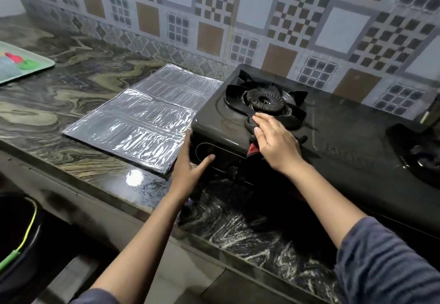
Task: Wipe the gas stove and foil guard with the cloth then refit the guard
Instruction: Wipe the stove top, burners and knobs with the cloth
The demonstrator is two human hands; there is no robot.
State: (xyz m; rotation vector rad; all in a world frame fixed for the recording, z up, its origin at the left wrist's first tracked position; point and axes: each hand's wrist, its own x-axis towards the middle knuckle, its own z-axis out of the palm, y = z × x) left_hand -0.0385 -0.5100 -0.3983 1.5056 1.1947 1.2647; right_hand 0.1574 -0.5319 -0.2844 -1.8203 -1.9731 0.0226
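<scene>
A black gas stove (345,134) stands on the marble counter, its left burner (264,100) ringed by a black pan support. My right hand (276,142) lies flat on a dark cloth (253,149) with a red patch, pressing it onto the stove top just in front of that burner. My left hand (190,158) braces the stove's front left corner, fingers straight against the side and thumb across the front panel. The silver foil guard (147,115) lies unfolded and flat on the counter, to the left of the stove and touching its edge.
A green tray (35,65) with red and green items sits at the counter's far left. The patterned tile wall (238,18) runs behind the stove. A second burner (423,156) shows at the right edge. A dark bucket (21,237) with a green cord stands below the counter.
</scene>
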